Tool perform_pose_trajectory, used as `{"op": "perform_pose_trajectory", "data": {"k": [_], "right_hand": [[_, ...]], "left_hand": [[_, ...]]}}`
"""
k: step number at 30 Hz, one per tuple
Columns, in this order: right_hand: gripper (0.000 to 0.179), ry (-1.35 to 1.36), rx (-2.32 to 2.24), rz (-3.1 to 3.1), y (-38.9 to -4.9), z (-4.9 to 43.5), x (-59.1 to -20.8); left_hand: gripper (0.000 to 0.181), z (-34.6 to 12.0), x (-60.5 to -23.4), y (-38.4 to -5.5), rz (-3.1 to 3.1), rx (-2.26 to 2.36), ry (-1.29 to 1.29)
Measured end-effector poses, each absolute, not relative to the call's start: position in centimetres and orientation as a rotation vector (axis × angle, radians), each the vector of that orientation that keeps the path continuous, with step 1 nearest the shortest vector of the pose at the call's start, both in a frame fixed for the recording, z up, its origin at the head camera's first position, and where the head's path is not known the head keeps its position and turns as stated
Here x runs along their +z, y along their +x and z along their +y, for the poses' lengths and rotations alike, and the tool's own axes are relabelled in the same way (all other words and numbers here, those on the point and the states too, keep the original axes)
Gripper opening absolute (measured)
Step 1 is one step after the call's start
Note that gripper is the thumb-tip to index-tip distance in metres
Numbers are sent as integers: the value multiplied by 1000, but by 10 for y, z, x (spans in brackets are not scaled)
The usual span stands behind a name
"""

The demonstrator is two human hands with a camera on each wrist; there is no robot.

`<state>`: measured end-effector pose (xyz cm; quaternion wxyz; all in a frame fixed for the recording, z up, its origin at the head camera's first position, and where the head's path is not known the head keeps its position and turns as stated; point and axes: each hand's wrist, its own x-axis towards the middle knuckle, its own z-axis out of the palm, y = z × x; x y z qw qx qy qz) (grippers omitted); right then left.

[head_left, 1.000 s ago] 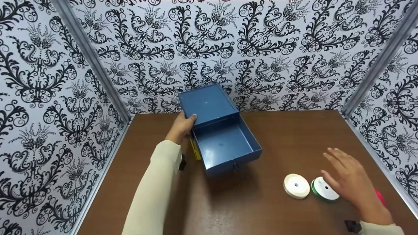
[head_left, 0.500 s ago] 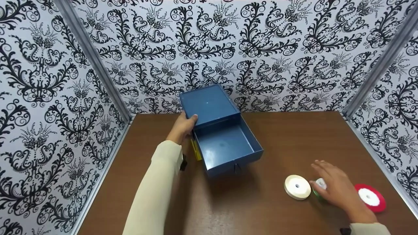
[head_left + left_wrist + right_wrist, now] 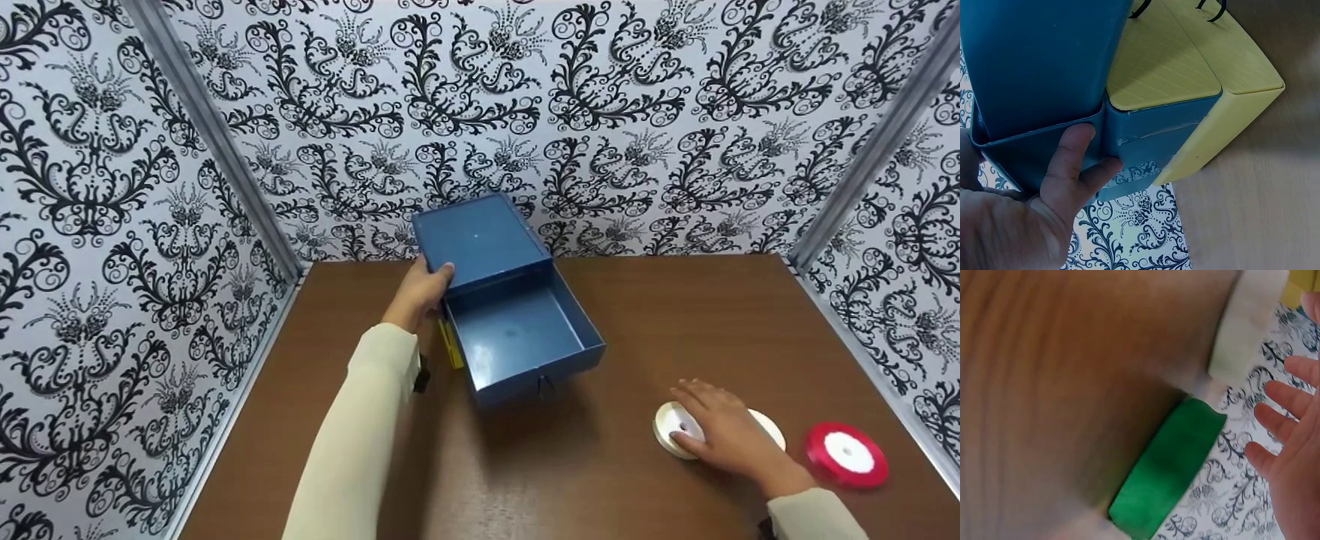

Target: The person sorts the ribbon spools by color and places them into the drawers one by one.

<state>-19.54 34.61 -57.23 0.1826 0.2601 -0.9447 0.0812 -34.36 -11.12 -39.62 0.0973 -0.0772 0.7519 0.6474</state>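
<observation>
A drawer organizer (image 3: 476,236) with a blue top stands toward the back of the table, its blue upper drawer (image 3: 517,330) pulled out with a bare floor. My left hand (image 3: 424,289) grips the organizer's left side, thumb over the top edge; the left wrist view shows its fingers against the blue casing (image 3: 1039,152). My right hand (image 3: 724,431) hovers with spread fingers over a cream ribbon spool (image 3: 664,429), which it partly covers. Behind the same hand lies a green ribbon spool (image 3: 1168,467), mostly hidden in the head view.
A red ribbon spool (image 3: 849,454) lies on the brown table (image 3: 675,315) to the right of my right hand. Yellow drawers (image 3: 1162,62) sit below the blue one. Patterned walls (image 3: 480,97) close off the back and both sides.
My right hand has moved left, from beside the green spool to over the cream one, uncovering the red spool. The left hand and the organizer stay where they were.
</observation>
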Motion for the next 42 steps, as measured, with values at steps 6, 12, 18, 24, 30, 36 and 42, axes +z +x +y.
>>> {"op": "perform_pose_trajectory", "data": {"k": [6, 12, 18, 24, 30, 36, 42], "right_hand": [[67, 710, 214, -2800, -194, 345, -579], [76, 687, 243, -2857, -191, 342, -576], [85, 718, 223, -2848, -190, 339, -576], [84, 760, 189, -2794, -191, 339, -578], [80, 790, 197, -2734, -194, 339, -577], [79, 809, 159, -2711, -196, 334, -563], [79, 833, 129, -2692, -197, 327, -547]], "left_hand": [[57, -111, -398, -344, 2253, 1912, -209], [57, -112, -397, -345, 2251, 1900, -211], [60, -113, -395, -344, 2301, 1825, -223], [60, -113, -396, -344, 2317, 1823, -222], [62, -112, -396, -345, 2339, 1816, -231], [61, -113, -396, -345, 2315, 1840, -233], [61, -113, -396, -345, 2316, 1823, -236]]}}
